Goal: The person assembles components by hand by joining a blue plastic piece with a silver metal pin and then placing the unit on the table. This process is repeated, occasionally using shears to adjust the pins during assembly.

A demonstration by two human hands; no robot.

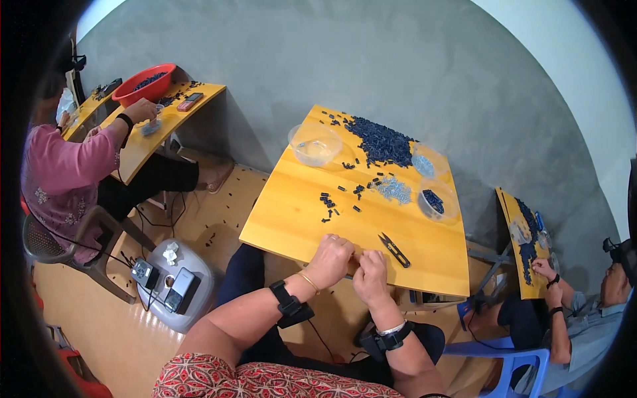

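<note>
My left hand (330,257) and my right hand (371,272) are close together at the near edge of the yellow wooden table (292,219). The fingers of both are pinched; what they hold is too small and hidden to make out. Black thread snips (395,251) lie just beyond my right hand. Several loose small dark blue pieces (326,199) are scattered ahead of my left hand. Farther back sits a large heap of similar dark pieces (381,140), with a pile of small silvery pieces (394,190) in front of it.
A clear bowl (315,146) stands at the back left. At the right are a clear tub of dark pieces (434,201) and a container of silvery pieces (423,166). Other people work at side tables. A grey stool (189,315) with devices and cables stands left.
</note>
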